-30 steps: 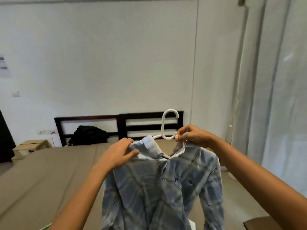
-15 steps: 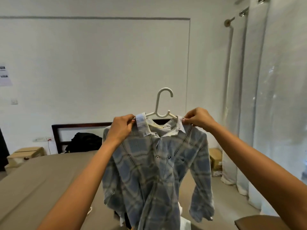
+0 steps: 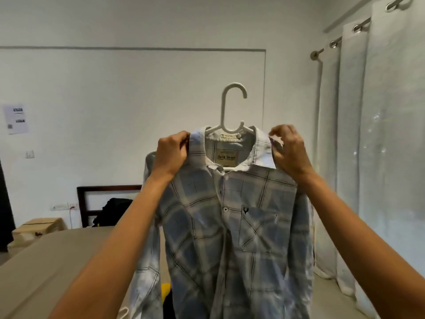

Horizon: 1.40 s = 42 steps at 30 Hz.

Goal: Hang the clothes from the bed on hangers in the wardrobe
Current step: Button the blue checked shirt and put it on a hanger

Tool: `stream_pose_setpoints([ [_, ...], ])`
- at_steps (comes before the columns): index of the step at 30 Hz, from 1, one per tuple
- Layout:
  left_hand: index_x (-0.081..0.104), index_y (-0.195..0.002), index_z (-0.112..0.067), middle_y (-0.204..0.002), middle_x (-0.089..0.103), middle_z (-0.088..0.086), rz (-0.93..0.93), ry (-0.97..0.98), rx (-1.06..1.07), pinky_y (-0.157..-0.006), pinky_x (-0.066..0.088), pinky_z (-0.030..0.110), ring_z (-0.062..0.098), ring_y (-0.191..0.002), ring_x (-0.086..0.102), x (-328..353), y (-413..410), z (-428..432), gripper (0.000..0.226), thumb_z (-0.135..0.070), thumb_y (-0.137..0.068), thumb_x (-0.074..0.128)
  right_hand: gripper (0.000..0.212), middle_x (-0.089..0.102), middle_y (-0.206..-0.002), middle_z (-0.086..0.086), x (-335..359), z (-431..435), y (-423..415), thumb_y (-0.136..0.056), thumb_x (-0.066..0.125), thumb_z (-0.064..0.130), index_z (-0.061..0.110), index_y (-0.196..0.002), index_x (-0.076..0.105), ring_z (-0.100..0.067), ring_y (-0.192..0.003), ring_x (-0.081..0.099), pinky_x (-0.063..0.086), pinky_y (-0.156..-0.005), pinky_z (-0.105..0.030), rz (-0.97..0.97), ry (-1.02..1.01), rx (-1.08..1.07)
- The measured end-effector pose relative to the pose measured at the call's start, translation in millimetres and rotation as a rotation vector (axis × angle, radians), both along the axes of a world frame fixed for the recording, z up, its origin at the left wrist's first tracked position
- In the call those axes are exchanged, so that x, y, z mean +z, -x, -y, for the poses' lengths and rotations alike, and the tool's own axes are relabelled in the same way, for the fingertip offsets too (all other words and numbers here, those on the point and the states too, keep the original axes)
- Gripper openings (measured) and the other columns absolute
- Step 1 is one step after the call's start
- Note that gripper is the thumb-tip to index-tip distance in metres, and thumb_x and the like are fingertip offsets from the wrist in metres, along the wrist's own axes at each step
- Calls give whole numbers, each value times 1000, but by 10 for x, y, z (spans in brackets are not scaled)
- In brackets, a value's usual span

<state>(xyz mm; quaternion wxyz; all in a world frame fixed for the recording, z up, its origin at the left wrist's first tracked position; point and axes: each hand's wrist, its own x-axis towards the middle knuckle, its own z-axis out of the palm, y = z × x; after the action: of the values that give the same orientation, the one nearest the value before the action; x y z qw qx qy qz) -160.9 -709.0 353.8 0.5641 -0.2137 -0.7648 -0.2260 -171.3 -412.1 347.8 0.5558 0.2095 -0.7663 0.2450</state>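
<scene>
**Hidden or unclear.** The shoulders of the white hanger (image 3: 232, 104) are covered by the plaid shirt (image 3: 230, 229). Only its hook and neck bars are seen, above and inside the collar. The shirt's hem and cuffs are cut off at the lower frame edge. At the shirt's lower left, a white curved piece (image 3: 123, 310) and a yellow patch (image 3: 166, 287) are partly seen, and neither can be identified. A dark bundle (image 3: 112, 210) behind the shirt's left sleeve is partly covered by the forearm. What it is cannot be told.

**Writing.** Two labels are sewn inside the collar. The larger label (image 3: 226, 157) carries dark lettering that is too blurred to be read with certainty, and the smaller is illegible. A small dark emblem (image 3: 245, 211) is stitched above the chest pocket. A paper sheet (image 3: 17, 118) on the wall, far left of the shirt, bears dark blocks that cannot be read.

**Counts.** Recorded are one shirt, one hanger clearly seen, two hands, one chest pocket, one cardboard box (image 3: 39, 229) to the shirt's lower left, and three curtain rings to its upper right.

**Hands.** The left hand (image 3: 171, 153) is clenched on the collar's left side. The right hand (image 3: 288, 153) grasps the collar's right tip with curled fingers.

**Position.** The shirt is held up on the hanger, front toward the camera. The bed (image 3: 46, 272) lies below and to its left, and the curtains (image 3: 379, 134) hang to its right.
</scene>
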Motion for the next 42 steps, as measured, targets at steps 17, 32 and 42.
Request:
stream_pose_setpoints([
  [17, 62, -88, -10, -86, 66, 7, 452, 309, -49, -72, 49, 42, 25, -79, 61, 132, -131, 467, 10, -17, -93, 56, 21, 72, -97, -17, 421, -184, -233, -82, 63, 4, 8, -99, 73, -6, -75, 61, 50, -69, -20, 629, 45, 382],
  [32, 58, -97, -12, -85, 65, 15, 75, 272, 206, -61, 52, 44, 39, -73, 61, 123, -49, 377, 16, -24, -96, 47, 9, 59, -78, -8, 248, -261, -22, -91, 59, 9, 5, -99, 59, -13, -67, 49, 42, -64, -29, 408, -191, 166],
  [42, 63, -90, -8, -91, 66, 14, 474, 305, 140, -69, 49, 41, 33, -84, 62, 73, -33, 305, 32, -38, -94, 53, 17, 69, -81, -17, 176, -169, 118, -72, 62, -3, 1, -85, 72, -19, -74, 60, 34, -61, -18, 340, -53, -98],
])
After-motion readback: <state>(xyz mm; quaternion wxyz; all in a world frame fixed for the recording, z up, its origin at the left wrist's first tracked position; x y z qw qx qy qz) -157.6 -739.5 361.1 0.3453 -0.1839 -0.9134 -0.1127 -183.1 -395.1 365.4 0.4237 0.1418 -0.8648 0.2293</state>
